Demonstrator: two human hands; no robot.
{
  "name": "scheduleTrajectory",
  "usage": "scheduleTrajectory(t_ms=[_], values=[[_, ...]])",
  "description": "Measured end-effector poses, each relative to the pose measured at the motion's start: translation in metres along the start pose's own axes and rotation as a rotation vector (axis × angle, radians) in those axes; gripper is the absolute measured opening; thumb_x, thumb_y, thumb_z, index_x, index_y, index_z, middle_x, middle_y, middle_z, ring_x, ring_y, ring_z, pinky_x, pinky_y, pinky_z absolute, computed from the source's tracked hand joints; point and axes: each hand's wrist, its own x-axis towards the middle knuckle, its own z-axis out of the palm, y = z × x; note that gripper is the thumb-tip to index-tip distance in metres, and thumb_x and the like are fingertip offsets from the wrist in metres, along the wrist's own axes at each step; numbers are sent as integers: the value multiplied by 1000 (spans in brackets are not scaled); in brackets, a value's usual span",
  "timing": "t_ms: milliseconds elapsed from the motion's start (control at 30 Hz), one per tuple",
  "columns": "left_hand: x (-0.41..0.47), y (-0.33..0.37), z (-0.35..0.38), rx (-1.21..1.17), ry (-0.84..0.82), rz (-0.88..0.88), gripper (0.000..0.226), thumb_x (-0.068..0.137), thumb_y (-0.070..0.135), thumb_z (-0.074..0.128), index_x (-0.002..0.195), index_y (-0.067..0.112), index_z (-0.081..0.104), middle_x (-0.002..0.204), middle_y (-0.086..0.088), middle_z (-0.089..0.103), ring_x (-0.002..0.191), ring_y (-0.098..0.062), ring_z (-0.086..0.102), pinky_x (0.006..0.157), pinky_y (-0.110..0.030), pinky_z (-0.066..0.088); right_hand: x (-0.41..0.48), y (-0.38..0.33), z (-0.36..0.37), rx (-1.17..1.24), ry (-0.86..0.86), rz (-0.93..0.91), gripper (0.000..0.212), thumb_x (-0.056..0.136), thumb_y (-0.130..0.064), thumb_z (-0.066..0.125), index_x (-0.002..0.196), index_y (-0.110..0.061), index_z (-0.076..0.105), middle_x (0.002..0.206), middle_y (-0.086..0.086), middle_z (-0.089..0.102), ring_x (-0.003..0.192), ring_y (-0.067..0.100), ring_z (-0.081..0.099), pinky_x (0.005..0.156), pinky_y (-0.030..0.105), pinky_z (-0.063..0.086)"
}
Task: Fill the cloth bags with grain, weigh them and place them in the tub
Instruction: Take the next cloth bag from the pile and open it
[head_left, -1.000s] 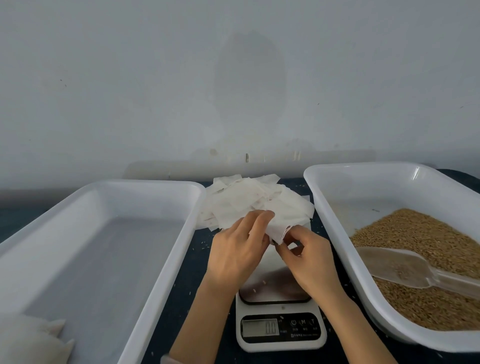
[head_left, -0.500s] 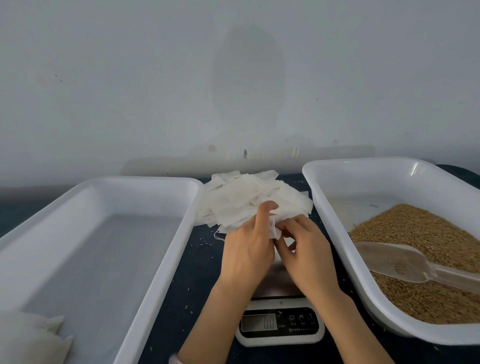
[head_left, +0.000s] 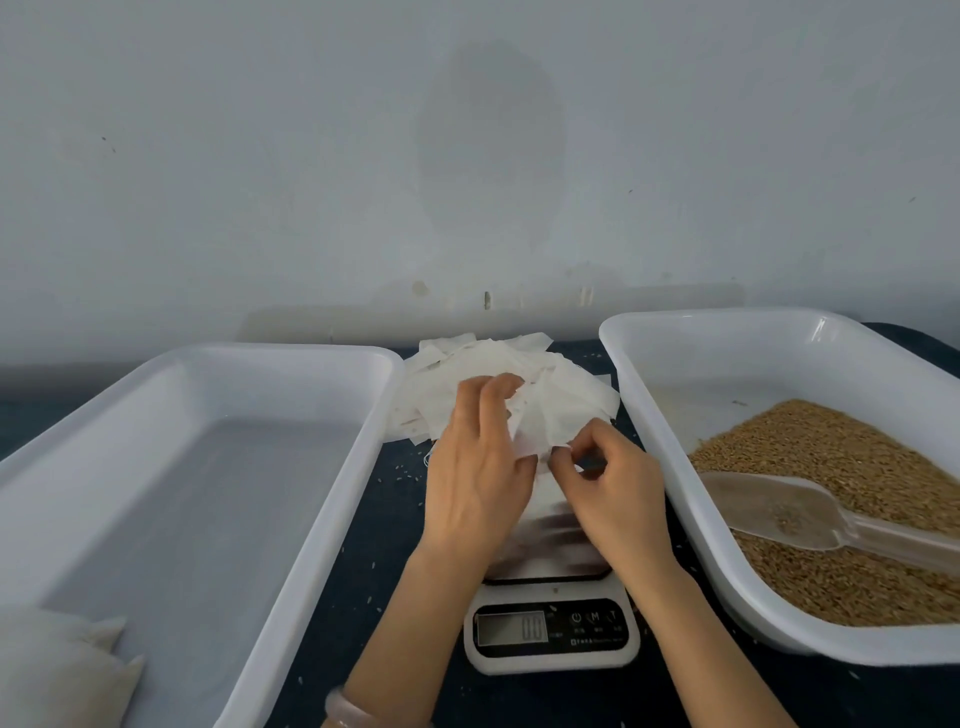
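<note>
Grip of the right hand (head_left: 613, 486) narrow, pinching a cloth bag (head_left: 535, 436) above the scale (head_left: 550, 636); left hand (head_left: 475, 483) holds its other edge.

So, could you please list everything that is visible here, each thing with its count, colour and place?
left tub: one, white, left of the table.
filled bags: at least two, white, near corner of the left tub.
empty bags: one pile, white, at the back between the tubs.
right tub: one, white, right of the table.
grain: one heap, brown, in the right tub.
scoop: one, clear, lying on the grain.
scale: one, white, near centre.
table: one, dark blue, under everything.
single bag: one, white, above the scale.
bracelet: one, pale, left wrist.
left hand: pinches the single bag.
right hand: fingers pinch the same bag.
</note>
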Motion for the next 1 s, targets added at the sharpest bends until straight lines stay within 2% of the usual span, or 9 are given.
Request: scheduleTrajectory(t_ms=[67, 167, 267, 400, 500, 733, 833, 900, 1000], values=[[1, -3, -4, -43, -1, -69, 52, 77, 16, 75, 115, 25, 41, 112, 9, 47, 84, -7, 57, 57, -27, 50, 2, 3, -1, 79, 7, 78, 23, 80, -18, 74, 76, -23, 52, 68, -12, 59, 71, -1, 60, 60, 8, 42], [2, -6, -5, -132, -34, -200, 43, 76, 14, 74, 98, 28, 39, 95, 14, 48, 75, -6, 57, 59, -28, 50, -1, 5, -2, 24, -6, 71, 26, 79, -22, 75, 79, -28, 50, 71, -14, 61, 69, 0, 60, 58, 11, 40], [2, -10, -4, -186, -66, -285, 42, 73, 5, 72, 93, 27, 41, 85, 12, 53, 71, -7, 57, 59, -22, 46, -3, 1, -1, -77, 8, -138, 23, 81, -26, 74, 78, -29, 51, 79, -15, 58, 73, 3, 59, 60, 18, 49], [4, -15, -4, -301, -39, -413, 31, 78, 6, 69, 91, 22, 47, 81, 8, 57, 63, -12, 61, 60, -29, 51, -7, -2, 1, -223, 62, -535, 8, 80, -20, 70, 81, -22, 61, 90, -10, 58, 84, 9, 54, 62, 19, 47], [5, -18, -6, -380, -40, -492, 31, 79, 8, 70, 88, 26, 47, 84, 9, 58, 59, -9, 62, 56, -18, 47, -13, -2, 6, -334, -36, -670, 18, 77, -19, 68, 95, -23, 66, 102, -13, 63, 96, 10, 55, 68, 22, 49], [9, -22, -15, -486, -112, -542, 30, 77, 7, 74, 93, 23, 54, 90, 8, 63, 59, -3, 60, 56, -14, 45, -10, -1, 3, -564, -67, -613, 43, 73, -33, 84, 111, -23, 66, 96, -9, 69, 94, 13, 59, 58, 22, 47], [9, -17, -19, -518, -171, -497, 30, 79, 8, 72, 98, 25, 56, 96, 7, 63, 58, -3, 56, 60, -18, 45, -9, -1, 3, -593, -35, -603, 28, 79, -27, 80, 105, -23, 71, 93, -8, 68, 91, 16, 60, 55, 24, 48], [9, -14, -25, -527, -246, -368, 36, 78, 16, 70, 108, 32, 58, 110, 8, 57, 70, -2, 56, 69, -17, 44, -8, -1, 2, -576, -21, -567, 14, 81, -22, 77, 95, -22, 74, 90, -8, 66, 89, 18, 60, 52, 25, 46], [6, -18, -34, -530, -435, -144, 72, 71, 20, 65, 137, 41, 44, 139, 12, 38, 125, 1, 42, 98, -10, 37, -7, -1, -1, -443, -32, -439, 11, 82, -16, 74, 90, -19, 66, 93, -9, 65, 94, 16, 59, 54, 27, 48]])
